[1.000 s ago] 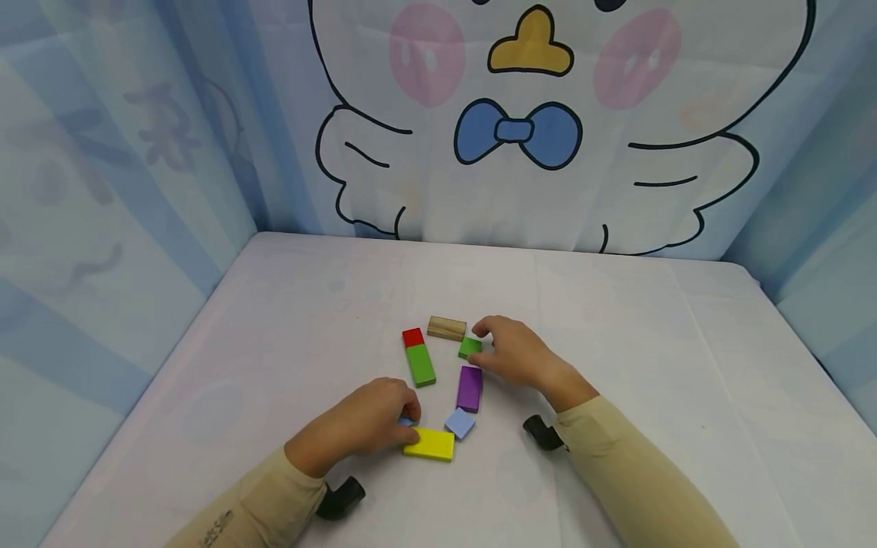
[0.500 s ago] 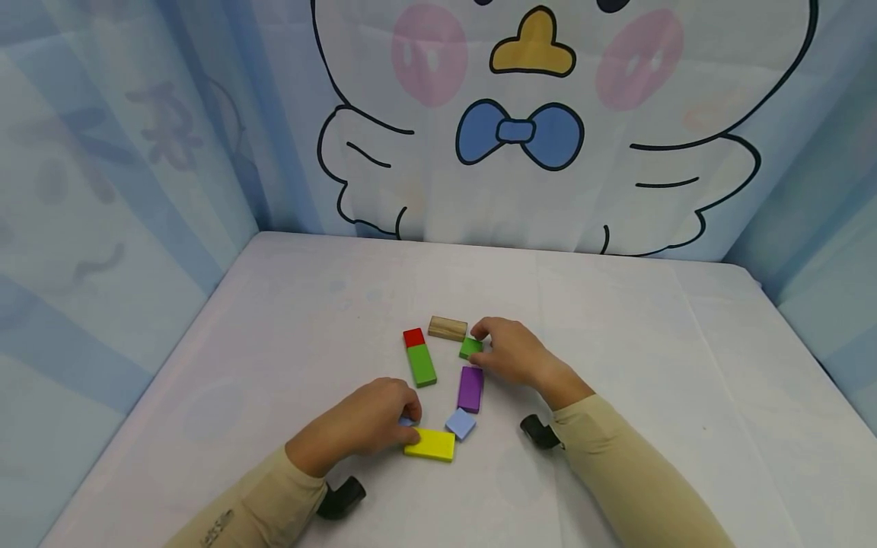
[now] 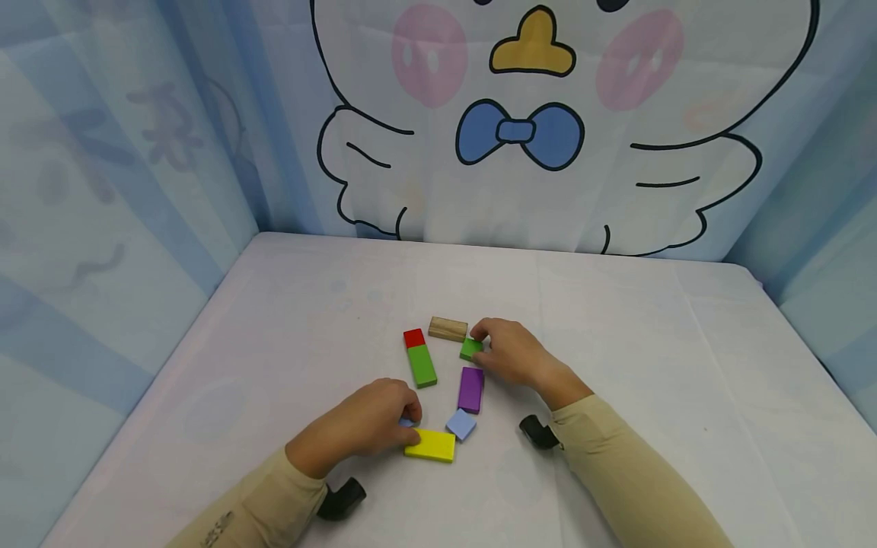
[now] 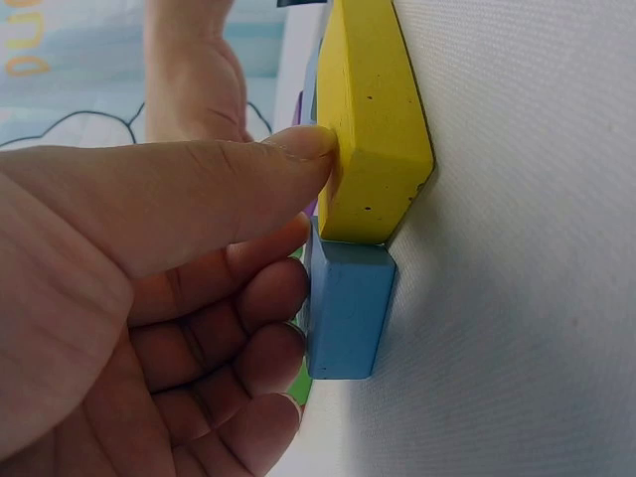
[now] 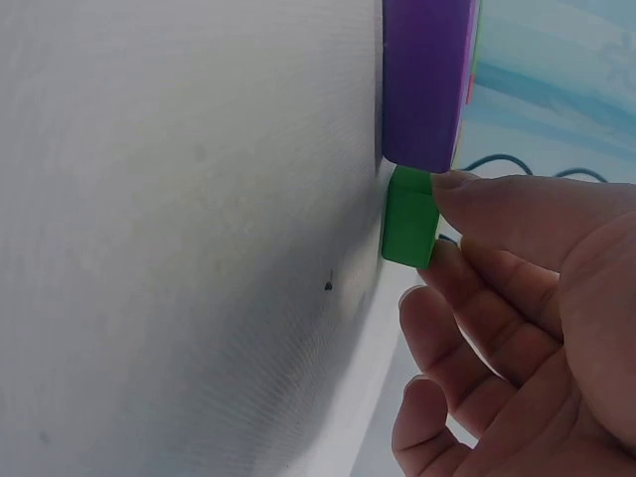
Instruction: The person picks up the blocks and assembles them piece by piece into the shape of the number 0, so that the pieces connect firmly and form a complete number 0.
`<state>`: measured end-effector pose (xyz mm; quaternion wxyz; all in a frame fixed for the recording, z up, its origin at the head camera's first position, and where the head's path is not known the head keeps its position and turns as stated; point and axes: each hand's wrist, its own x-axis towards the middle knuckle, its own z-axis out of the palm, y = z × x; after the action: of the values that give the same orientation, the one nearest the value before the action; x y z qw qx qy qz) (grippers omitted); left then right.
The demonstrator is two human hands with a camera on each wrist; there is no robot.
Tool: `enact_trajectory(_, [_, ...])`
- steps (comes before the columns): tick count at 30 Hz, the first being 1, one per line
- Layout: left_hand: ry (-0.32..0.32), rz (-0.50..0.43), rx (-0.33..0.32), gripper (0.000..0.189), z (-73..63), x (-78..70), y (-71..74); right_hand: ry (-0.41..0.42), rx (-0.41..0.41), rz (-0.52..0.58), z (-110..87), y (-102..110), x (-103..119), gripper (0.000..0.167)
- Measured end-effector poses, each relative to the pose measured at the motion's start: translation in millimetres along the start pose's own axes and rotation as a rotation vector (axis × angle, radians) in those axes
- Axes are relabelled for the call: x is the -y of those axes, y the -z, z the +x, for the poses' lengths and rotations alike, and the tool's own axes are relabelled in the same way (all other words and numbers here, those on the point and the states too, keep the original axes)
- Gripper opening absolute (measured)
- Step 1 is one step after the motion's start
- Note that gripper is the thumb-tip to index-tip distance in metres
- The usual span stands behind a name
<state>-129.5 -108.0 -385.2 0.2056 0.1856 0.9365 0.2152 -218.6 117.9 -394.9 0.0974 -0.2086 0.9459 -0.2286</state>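
Note:
In the head view, several flat blocks form a loose ring on the white table. My left hand is at the near left. Its thumb touches the end of a yellow block, and its curled fingers are against a blue block beside it, mostly covered in the head view. At the far right of the ring, my right hand pinches a small green block between thumb and finger. A purple block lies just nearer than that, followed by a tilted light-blue block.
On the ring's left side, a red block meets a longer green block. A plain wooden block lies at the far end. The white tabletop extends around the ring, with a printed curtain behind.

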Motion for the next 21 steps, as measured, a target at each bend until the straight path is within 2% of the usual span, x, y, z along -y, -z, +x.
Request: enact_trajectory(21, [-0.012,0.020,-0.001,0.018,0.2,0.7,-0.9,0.012,0.036,0.017,-1.1,2.0,0.1,0.031])
